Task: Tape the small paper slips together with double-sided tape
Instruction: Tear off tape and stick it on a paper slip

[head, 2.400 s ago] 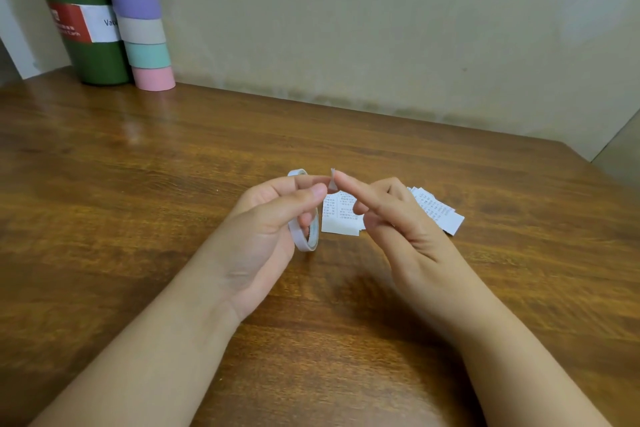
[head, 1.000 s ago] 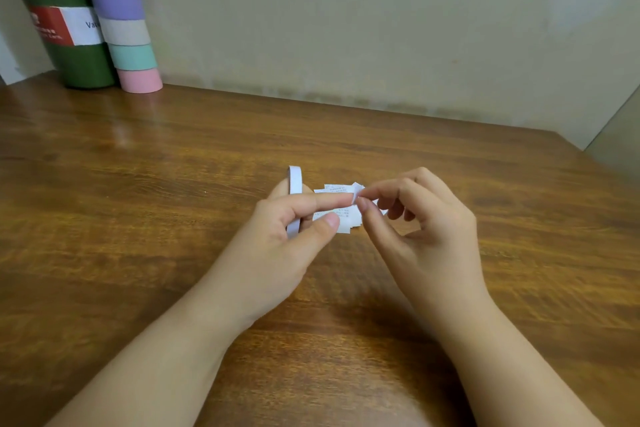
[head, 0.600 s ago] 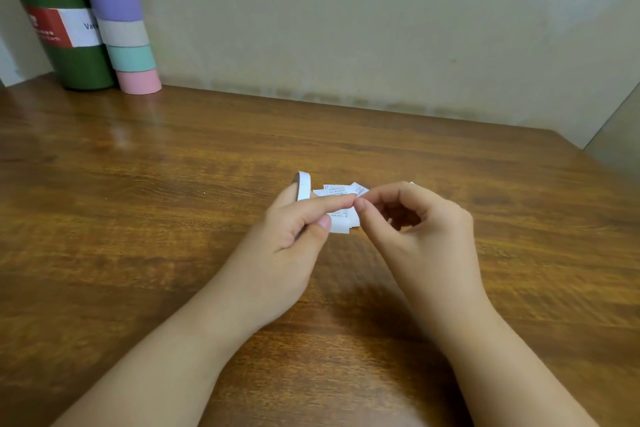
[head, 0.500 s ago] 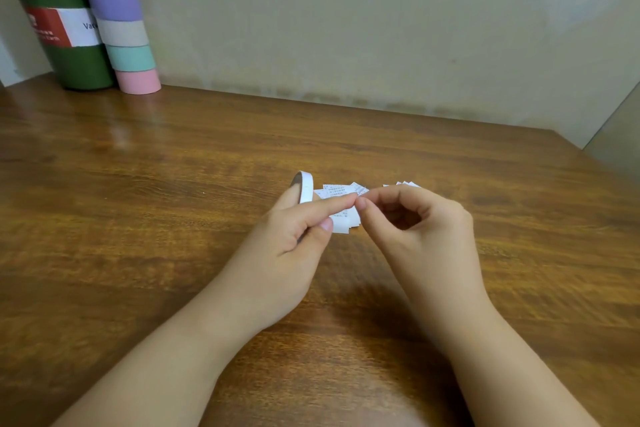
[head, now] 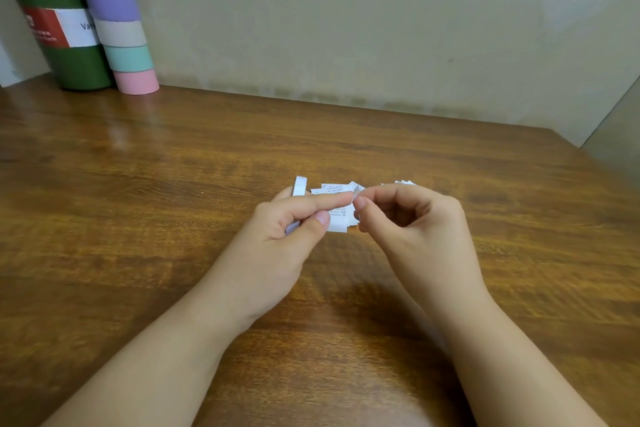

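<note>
White tape roll (head: pixel 298 186) upright – printed paper slips (head: pixel 337 217) flat on table, just beside.

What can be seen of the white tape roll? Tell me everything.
The narrow white ring of double-sided tape stands on edge in the left hand, mostly hidden by the fingers. Only its top arc and a bit of the lower rim show. It sits just left of the small printed paper slips, above the wooden table.

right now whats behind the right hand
White corners of more paper slips poke out above the right hand on the table. The hand covers the rest, so their number is unknowable.
</note>
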The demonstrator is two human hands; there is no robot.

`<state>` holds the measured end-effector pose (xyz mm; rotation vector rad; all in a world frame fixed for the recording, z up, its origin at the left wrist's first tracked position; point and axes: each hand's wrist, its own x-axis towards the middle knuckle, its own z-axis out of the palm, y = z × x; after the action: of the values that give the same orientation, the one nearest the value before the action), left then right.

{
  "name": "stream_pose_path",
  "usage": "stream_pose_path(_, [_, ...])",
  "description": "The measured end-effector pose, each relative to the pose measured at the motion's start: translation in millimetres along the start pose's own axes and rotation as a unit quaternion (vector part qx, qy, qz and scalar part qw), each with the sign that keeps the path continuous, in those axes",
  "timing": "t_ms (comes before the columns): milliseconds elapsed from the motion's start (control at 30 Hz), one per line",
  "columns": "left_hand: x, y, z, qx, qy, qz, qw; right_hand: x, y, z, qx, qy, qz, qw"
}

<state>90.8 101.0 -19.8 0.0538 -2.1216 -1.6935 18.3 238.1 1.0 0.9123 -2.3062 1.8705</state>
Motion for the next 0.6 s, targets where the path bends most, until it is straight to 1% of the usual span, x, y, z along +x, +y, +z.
stream_pose_path(67, [-0.1,-0.3,-0.4,-0.023,0.001,-0.015,1.000,0.2,0.2,0.0,0.000,-0.001,-0.003,1.000])
stream_pose_path(200, [-1.2,2.5,-0.6,-0.030,-0.002,-0.028,0.999,0.3,0.4,-0.7,0.003,-0.002,-0.007,1.000])
stream_pose_path(333, [-1.5,3.5,-0.3,-0.029,-0.008,-0.020,0.999,-0.3,0.9,0.1,-0.004,0.006,-0.015,1.000])
stream_pose_path(433, [-2.8,5.9,1.1,-0.011,-0.023,-0.014,1.000,-1.3,2.4,0.4,-0.019,0.019,-0.020,0.999])
stream_pose_path(600, [-5.4,12.1,2.6,0.045,-0.030,0.002,0.999,-0.7,3.0,-0.2,-0.041,0.016,-0.008,0.999])
